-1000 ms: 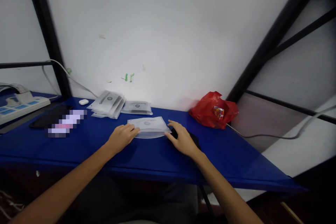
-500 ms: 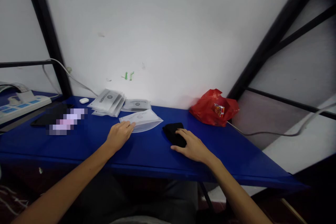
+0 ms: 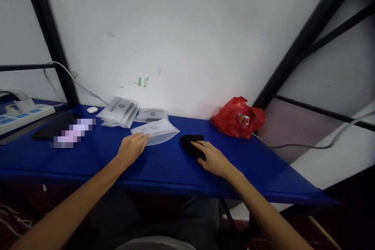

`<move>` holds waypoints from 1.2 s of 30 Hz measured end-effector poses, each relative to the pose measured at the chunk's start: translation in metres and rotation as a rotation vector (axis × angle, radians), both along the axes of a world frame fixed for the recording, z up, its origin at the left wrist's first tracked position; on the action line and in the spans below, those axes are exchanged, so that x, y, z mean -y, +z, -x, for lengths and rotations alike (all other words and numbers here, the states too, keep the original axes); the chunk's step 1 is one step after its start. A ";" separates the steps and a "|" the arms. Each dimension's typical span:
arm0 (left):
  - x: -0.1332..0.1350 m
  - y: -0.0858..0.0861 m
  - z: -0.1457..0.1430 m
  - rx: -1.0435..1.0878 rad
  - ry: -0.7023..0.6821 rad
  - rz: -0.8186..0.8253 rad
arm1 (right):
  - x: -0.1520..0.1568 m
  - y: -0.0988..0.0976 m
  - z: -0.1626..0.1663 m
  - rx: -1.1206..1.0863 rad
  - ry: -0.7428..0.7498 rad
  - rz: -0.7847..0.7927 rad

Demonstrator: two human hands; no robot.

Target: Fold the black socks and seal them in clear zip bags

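White wall (image 3: pixel 187 39) rises behind a blue desk (image 3: pixel 164 172) in the head view. Both hands are well apart. Near the desk's middle, the left hand (image 3: pixel 133 149) pinches the near left edge of a frosted pouch (image 3: pixel 158 128), its mouth gaping toward the person. To the right, the right hand (image 3: pixel 212 159) lies with fingers and thumb on a black cloth (image 3: pixel 190 145); whether it grips, I cannot tell. Behind the pouch sit a stack (image 3: pixel 118 110) of similar ones and a flat packet (image 3: pixel 152 114). Farther right rests a red bag (image 3: pixel 234 119), near the wall.
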State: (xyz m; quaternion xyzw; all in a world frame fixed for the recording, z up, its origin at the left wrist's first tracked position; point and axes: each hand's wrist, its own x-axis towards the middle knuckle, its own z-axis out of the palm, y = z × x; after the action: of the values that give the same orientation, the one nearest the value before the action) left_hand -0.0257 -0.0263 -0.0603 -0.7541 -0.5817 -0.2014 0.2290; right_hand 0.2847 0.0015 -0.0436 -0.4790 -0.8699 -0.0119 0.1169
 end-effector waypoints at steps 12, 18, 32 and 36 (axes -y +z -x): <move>0.002 0.008 -0.009 -0.104 -0.014 -0.064 | -0.025 -0.014 0.009 -0.003 0.058 -0.098; 0.006 0.022 -0.019 -0.203 -0.009 0.078 | -0.030 -0.012 0.017 0.005 0.033 -0.021; 0.007 0.047 -0.011 -0.168 0.094 0.173 | -0.010 0.006 0.004 -0.360 0.203 -0.161; 0.008 0.050 -0.015 -0.157 0.090 0.241 | 0.004 0.018 0.013 -0.536 0.197 -0.362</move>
State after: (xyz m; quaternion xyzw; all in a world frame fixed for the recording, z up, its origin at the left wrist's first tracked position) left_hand -0.0108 -0.0339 -0.0102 -0.7627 -0.6152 -0.0598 0.1904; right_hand 0.2716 -0.0028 -0.0255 -0.3501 -0.8342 -0.0284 0.4252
